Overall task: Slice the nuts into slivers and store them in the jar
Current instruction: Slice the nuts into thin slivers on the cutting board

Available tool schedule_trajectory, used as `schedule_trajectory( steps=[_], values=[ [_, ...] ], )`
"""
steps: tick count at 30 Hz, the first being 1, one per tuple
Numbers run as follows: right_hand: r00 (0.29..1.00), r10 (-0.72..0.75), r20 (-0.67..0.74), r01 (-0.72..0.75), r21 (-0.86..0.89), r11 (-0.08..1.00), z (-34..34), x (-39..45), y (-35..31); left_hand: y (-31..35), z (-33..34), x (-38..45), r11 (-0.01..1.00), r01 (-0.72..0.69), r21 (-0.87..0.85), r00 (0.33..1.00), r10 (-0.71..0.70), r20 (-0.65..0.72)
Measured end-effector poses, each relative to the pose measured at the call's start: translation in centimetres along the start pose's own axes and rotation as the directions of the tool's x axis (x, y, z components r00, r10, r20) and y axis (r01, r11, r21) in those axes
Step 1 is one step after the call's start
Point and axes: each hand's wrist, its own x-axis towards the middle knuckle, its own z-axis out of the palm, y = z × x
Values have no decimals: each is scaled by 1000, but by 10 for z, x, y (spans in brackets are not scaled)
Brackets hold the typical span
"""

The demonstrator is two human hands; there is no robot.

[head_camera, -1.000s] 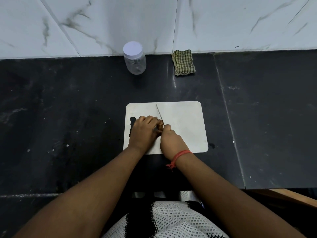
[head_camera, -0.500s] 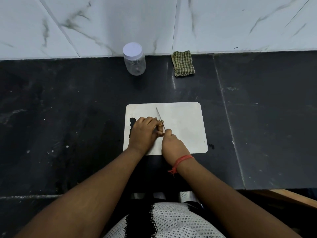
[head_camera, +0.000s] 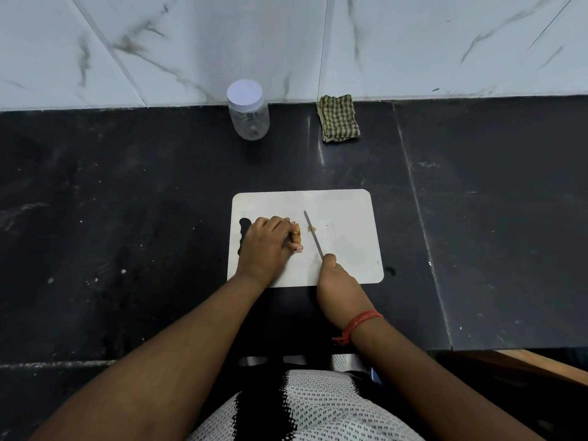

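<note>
While the right hand [head_camera: 340,284] grips a thin steel knife [head_camera: 313,233] by its hidden handle, the left hand [head_camera: 265,246] curls over brown nuts [head_camera: 296,236] just left of the blade on the white plastic cutting board [head_camera: 346,224]. One pale sliver [head_camera: 311,229] lies right of the blade. Far beyond, a clear lidded plastic jar [head_camera: 248,114] and a folded green checked cloth [head_camera: 339,118] sit against the wall.

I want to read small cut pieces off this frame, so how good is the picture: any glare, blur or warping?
Head view: wide-angle bending bows the wall's base line and the countertop edges; a bright glare streak lies on the dark stone beside the checked cloth; the nuts under the left hand and the sliver right of the knife look soft, detail unreadable.
</note>
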Motion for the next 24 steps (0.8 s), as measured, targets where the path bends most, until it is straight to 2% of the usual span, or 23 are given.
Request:
schedule_trajectory(
  steps=[4, 8, 13, 17, 20, 24],
  values=[
    [999, 9, -47, -4, 111, 994, -3, 0, -2, 1, -2, 0, 1000, 3, -1, 1000, -3, 12],
    [985, 132, -111, -76, 409, 909, -19, 18, -7, 2, -3, 1, 1000, 10, -10, 1000, -10, 10],
    [973, 154, -173, -80, 374, 924, -26, 73, -12, 1, -2, 1, 1000, 17, -3, 1000, -17, 27],
    [977, 138, -160, -96, 245, 965, -17, 91, -17, 3, -4, 3, 1000, 3, 26, 998, -5, 59],
    [958, 155, -242, -111, 186, 976, -16, 92, -8, 1, -6, 4, 999, -7, 32, 997, 4, 73],
    [917, 239, -319, -182, 199, 963, -29, 95, 21, -1, -6, 1, 1000, -17, 26, 999, 15, 51]
  ],
)
